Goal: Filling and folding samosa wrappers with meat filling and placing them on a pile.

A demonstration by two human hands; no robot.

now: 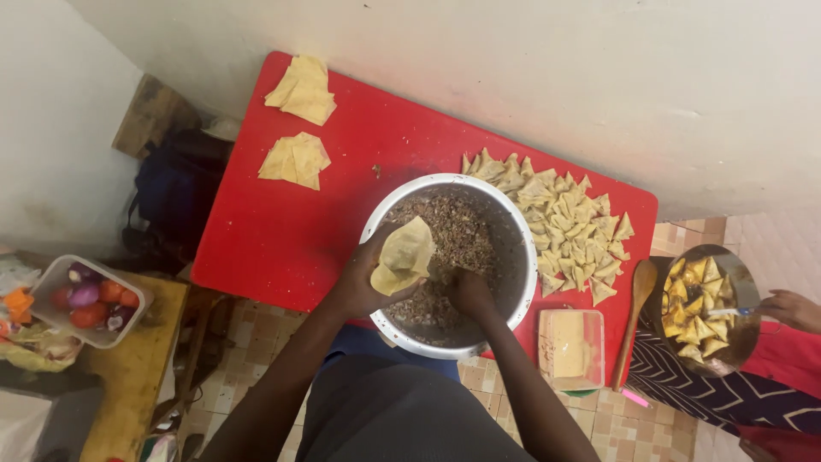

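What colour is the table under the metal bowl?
Red, seen best in the head view: the table under the bowl.

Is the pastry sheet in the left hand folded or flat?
Folded: the pastry sheet forms an open cone in the left hand, its mouth facing up over the bowl.

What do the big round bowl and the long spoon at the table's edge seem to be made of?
The bowl looks like metal, probably aluminium or steel: its grey rim has a dull sheen. The spoon looks like bare wood: matte, evenly light brown, without shine.
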